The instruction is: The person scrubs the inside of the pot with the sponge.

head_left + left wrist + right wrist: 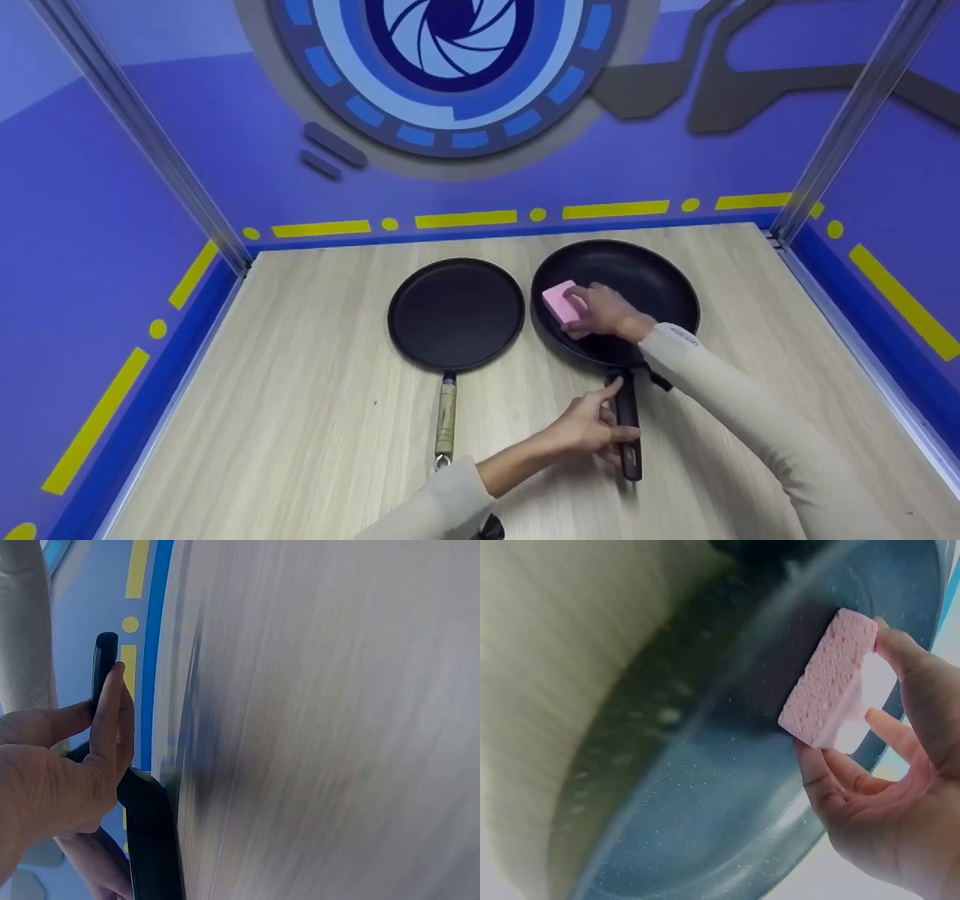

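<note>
Pink sponge: the pink rectangular block of porous sponge (556,298) is inside the deep pan, at the side which faces the left edge of the surface.
Right hand: the right hand (606,309) grasps this sponge, with the thumb on one side and fingertips on the other.
Deep pan: the round black frying pan with high sloping wall (652,277) is just beside the far edge of the surface, right of this edge's middle; small pale specks (694,774) are visible on its inner face.
Deep pan's handle: the straight black handle (628,442) points to the near edge.
Left hand: the left hand (585,426) is grasping this handle.
Flat pan: the shallow round black pan (456,315) lies just beside the deep one, on the side of the left edge; its brown wooden handle (445,420) also points to the near edge.
Surface: the pale wood-grain surface (300,375) carries both pans.
Sleeves: light beige, on the left arm (442,502) and the right arm (750,412).
Back wall: the blue-purple panel (187,150) stands behind the far edge, with yellow dashes (465,219) along its bottom.
</note>
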The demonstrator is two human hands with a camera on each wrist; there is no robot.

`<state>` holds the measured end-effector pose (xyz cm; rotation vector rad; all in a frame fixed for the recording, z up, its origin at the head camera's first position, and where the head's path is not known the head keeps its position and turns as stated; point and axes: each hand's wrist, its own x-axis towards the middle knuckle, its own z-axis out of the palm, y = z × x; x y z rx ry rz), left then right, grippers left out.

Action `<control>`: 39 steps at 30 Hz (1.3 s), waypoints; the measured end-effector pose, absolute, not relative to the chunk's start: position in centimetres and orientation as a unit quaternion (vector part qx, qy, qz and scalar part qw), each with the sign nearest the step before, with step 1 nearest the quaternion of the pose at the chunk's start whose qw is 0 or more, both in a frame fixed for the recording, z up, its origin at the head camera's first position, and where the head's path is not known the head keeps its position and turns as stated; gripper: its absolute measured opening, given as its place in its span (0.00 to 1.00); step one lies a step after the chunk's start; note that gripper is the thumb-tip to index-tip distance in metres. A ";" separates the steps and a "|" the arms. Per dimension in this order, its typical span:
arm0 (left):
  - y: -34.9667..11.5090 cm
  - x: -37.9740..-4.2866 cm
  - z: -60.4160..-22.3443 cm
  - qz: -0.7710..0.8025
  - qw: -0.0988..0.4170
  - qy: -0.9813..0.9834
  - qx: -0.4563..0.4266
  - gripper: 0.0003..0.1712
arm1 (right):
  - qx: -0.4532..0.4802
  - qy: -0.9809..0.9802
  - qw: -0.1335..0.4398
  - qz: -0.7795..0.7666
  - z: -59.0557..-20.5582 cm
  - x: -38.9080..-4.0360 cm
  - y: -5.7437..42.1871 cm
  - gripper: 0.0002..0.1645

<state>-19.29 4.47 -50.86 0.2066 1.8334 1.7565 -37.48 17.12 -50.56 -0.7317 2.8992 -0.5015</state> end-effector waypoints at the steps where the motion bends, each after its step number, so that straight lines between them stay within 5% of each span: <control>1: 4.5 -19.3 -50.9 0.661 0.293 0.686 0.077 0.49 | -0.245 0.953 0.062 -0.165 -50.5 -37.2 17.2 0.41; 17: 4.5 -18.9 -50.9 0.642 0.286 0.707 0.079 0.49 | -0.246 0.956 0.072 -0.144 -49.9 -39.4 18.9 0.36; 26: 4.7 -19.0 -50.9 0.639 0.287 0.711 0.068 0.49 | -0.116 0.981 0.085 -0.132 -50.0 -41.8 22.1 0.36; 39: 5.4 -19.0 -50.9 0.654 0.289 0.696 0.068 0.50 | -0.258 0.957 0.099 -0.089 -49.1 -39.5 21.1 0.34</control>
